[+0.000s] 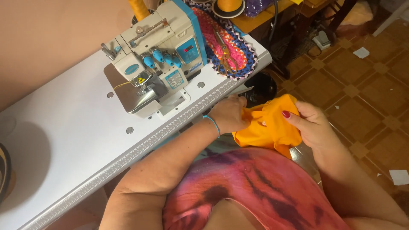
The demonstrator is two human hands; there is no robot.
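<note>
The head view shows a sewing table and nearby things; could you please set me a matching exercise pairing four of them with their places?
Things:
1. orange fabric piece
2. gold-handled scissors
3. white overlock sewing machine
4. thin blue wrist bracelet

Places:
A. on the left wrist
B. on the white table
C. between both hands
D. on the braided oval mat

Pairs: 1-C, 2-D, 3-B, 4-A

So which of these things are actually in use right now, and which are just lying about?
In use:
orange cloth
left hand
right hand

Lying about:
sewing machine
scissors
woven mat
orange thread cone
paper scraps
</note>
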